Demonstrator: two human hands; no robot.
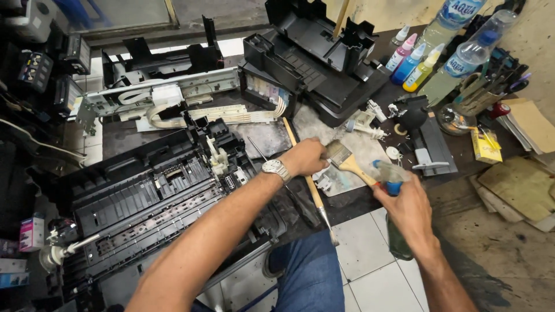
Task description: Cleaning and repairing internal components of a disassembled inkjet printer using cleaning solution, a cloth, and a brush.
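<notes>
Clearly, the opened black printer chassis [144,199] is lying rigid, ribbed plastic with fragile clips, beside the left hand [303,157]. That hand is closing around something I cannot make out. The right hand [407,205] is wrapping a dark, slick spray bottle [396,222], and gripping a wooden-handled, soft-bristled paintbrush [347,160], light and easily pinched.

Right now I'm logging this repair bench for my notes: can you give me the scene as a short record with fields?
left hand: holds a flat paintbrush, wristwatch on the wrist
right hand: grips a spray bottle with a blue collar
below left arm: opened black printer chassis
behind: second dismantled printer
upper right: small ink bottles, two water bottles
</notes>
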